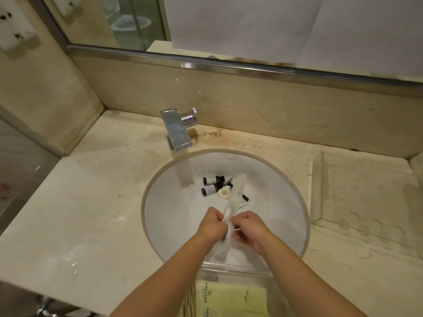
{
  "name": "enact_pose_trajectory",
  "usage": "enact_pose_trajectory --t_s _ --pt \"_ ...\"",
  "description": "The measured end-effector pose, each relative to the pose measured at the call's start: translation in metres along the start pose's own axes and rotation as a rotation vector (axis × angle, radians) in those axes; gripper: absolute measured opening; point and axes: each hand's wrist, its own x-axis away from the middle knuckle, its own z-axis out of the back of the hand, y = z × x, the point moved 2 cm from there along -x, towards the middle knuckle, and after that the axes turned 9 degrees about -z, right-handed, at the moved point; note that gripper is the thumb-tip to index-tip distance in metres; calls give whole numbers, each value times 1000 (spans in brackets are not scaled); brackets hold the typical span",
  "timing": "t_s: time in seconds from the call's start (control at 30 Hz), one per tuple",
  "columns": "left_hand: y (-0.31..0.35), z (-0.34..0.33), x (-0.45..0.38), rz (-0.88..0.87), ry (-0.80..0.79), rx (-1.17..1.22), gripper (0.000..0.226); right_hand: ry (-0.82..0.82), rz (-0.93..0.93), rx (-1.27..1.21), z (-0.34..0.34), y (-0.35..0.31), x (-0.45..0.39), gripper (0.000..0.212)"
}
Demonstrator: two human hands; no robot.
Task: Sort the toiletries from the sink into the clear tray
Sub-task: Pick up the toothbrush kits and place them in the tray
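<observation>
Both hands were over the sink point(160, 202) when this was taken, and both were pinching the same thing: a long white sachet point(232, 202), looked like a wrapped toothbrush or comb pack, can't read the print. The left hand point(211, 224) was curled tight around its near end, and the right hand point(249, 227) had fingertips closed on it just beside the left, so neither hand was free. What matters is how that pack lay: its long axis ran up and away from the grip, leaning a bit to the right, with the far end poking out over the pile. The clear tray point(233, 269) sat on the opposite side, right under the wrists and toward the body, with something pale yellow-green already in it. So I'd guess the move was a short pull straight back and down, swinging the long end round so it didn't catch the tray wall. The rest of the toiletries sat just past the grip, at the bottom of the basin: two small dark bottles point(211, 185) lying on their sides, a small cream soap point(223, 192) touching them, and a black bit further right I couldn't identify. Either hand looked about equally close to those.
</observation>
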Motion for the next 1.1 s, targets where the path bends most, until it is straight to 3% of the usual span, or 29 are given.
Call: enact_pose_trajectory --t_s 0.23,0.33,0.47,0.77,0.93,1.1 --pt "14 -2 22 -72 23 55 22 49 120 -23 -6 0 26 12" --pt "22 -1 33 -93 31 85 23 31 176 -35 -3 2 37 34" --pt "28 5 48 -144 21 99 19 20 225 -79 2 5 60 34" --pt "41 31 89 -213 -131 103 16 82 308 -200 9 13 110 15" --pt "41 45 113 -260 -256 48 45 52 360 -279 10 21 132 18" --pt "33 61 126 -337 -331 -20 32 5 387 -387 8 32 148 5"
